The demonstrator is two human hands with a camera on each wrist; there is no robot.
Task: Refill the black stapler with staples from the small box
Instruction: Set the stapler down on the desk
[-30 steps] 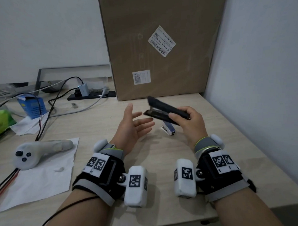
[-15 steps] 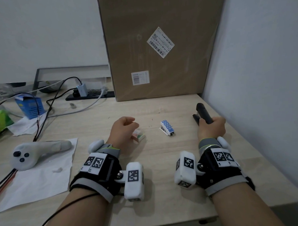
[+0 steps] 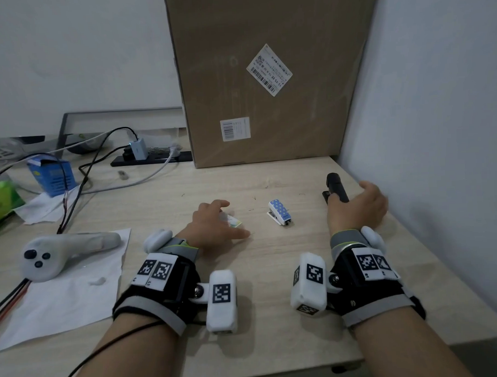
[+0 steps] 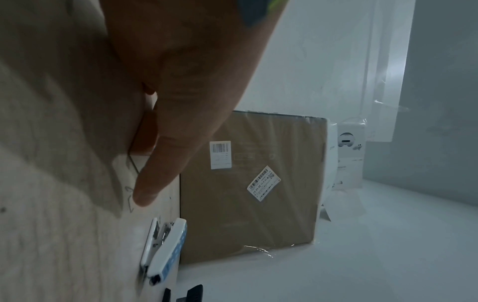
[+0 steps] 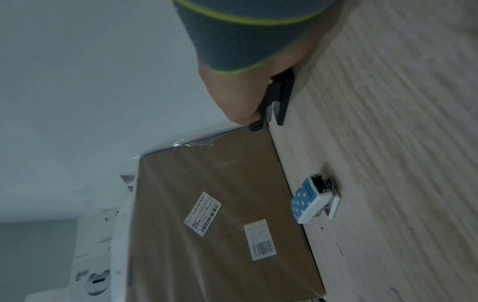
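On the pale wood-grain table (image 3: pixel 273 272), a small staple box (image 3: pixel 232 221) is covered by the curled left hand (image 3: pixel 212 225); whether it is pinched cannot be told. A polka-dotted blue mini stapler (image 3: pixel 279 212) lies between the hands. The black stapler (image 3: pixel 336 188) is overlain by the loosely spread right hand (image 3: pixel 357 207). Behind stands a film-wrapped cardboard box (image 3: pixel 270 73).

Dim, even light; blurred wrist views
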